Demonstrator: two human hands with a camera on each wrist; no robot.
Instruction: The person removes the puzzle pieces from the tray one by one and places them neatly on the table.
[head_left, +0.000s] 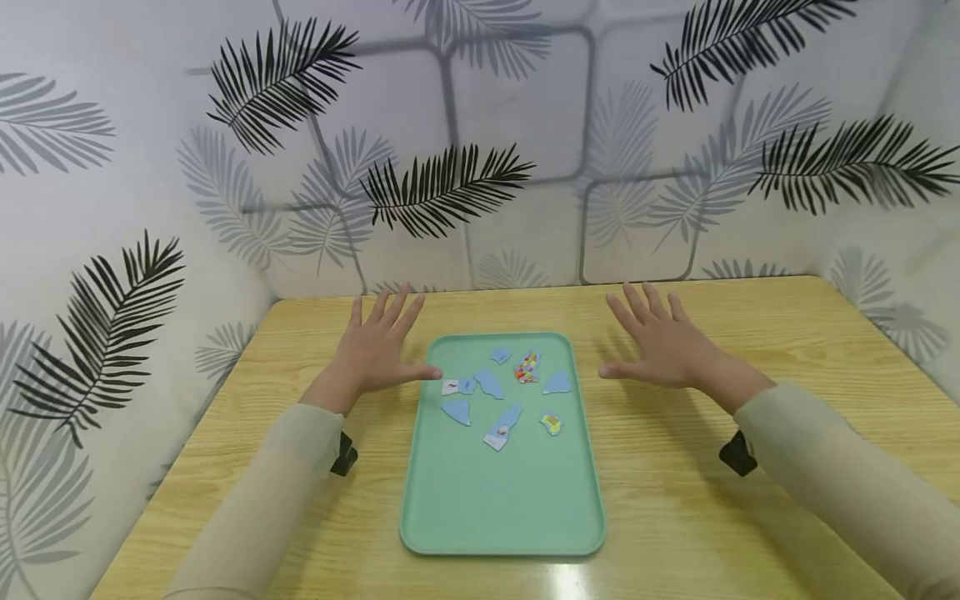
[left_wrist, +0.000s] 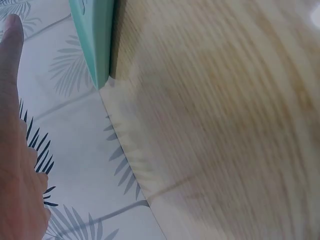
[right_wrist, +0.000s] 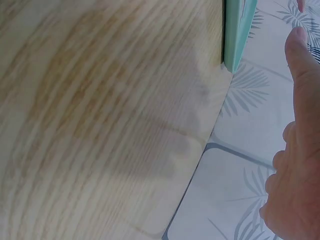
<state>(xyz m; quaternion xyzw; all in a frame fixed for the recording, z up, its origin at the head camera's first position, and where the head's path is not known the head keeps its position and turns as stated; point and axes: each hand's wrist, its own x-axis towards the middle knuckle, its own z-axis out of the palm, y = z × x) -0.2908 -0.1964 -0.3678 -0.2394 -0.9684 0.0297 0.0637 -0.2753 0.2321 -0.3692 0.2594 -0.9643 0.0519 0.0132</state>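
Observation:
A green tray [head_left: 498, 508] lies on the wooden table, with several flat, irregular pieces on its far half. Most are light blue, such as the triangular piece [head_left: 458, 410] and the long piece with a white end [head_left: 502, 427]. One piece is multicoloured [head_left: 527, 367], and a small one has a yellow patch [head_left: 552, 424]. My left hand [head_left: 375, 350] is held above the table left of the tray, fingers spread, its thumb toward the tray's edge. On the other side my right hand [head_left: 663, 346] is likewise spread and holds nothing, apart from the tray.
The wooden table [head_left: 675, 517] ends at a wall [head_left: 517, 117] covered in leaf-patterned paper. A black wrist device shows under the left wrist [head_left: 344, 455] and another under the right wrist [head_left: 738, 454].

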